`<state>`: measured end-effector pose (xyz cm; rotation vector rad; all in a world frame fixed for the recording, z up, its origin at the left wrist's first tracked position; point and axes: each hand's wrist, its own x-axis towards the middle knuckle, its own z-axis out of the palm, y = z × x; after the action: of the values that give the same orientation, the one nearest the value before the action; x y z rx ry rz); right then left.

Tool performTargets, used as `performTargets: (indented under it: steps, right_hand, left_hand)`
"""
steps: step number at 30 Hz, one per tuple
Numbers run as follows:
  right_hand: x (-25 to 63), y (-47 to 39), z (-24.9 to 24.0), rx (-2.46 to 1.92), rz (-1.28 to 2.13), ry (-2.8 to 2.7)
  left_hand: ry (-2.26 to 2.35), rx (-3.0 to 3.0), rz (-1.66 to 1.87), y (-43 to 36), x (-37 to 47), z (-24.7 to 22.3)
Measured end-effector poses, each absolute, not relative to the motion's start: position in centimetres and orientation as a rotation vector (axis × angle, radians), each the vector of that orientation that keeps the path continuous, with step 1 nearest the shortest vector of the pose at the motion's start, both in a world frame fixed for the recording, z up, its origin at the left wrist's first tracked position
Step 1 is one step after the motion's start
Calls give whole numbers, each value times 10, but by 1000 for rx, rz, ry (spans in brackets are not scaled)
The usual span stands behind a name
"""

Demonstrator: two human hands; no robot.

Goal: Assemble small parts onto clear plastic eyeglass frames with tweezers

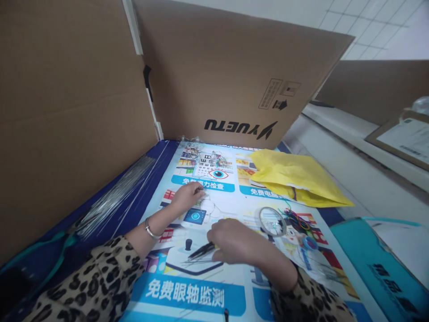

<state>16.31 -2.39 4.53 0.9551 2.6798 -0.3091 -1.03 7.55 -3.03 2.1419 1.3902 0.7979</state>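
My left hand is closed in a pinch over the printed poster, its fingertips at a thin bent wire. The wire curves in loops to the right of those fingers. Lower and to the right, my right hand is wrapped around a pair of pliers with dark, narrow jaws that point left. Its handles are mostly hidden in the palm. A few thin straight wires lie on the poster below the jaws. Farther back is a tangle of shaped wire pieces.
A bundle of straight wires and teal-handled cutters lie left. At right are a yellow bag, a clear round dish, coloured cords and a teal box. Cardboard walls stand behind and left.
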Motion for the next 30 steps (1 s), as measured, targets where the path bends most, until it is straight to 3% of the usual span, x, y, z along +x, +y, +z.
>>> performTargets:
  steps: [9, 17, 20, 23, 27, 30]
  right_hand:
    - [145, -53, 27, 921, -53, 2814]
    - [159, -25, 24, 997, -334, 2736]
    - [169, -8, 24, 1084, -585, 2784]
    - [178, 7, 20, 1216, -1099, 2812]
    - [188, 21, 13, 1429, -1859, 2400]
    - [194, 24, 12, 1475, -2128, 2221]
  left_hand:
    - [1446, 1772, 1090, 80, -15, -26]
    - [1319, 1608, 1191, 73, -19, -20]
    - [1297, 1587, 1205, 71, -21, -18]
    - [1260, 1575, 1174, 68, -23, -15]
    - [1176, 1577, 1077, 62, -24, -8]
    - [1090, 1642, 946, 59, -23, -3]
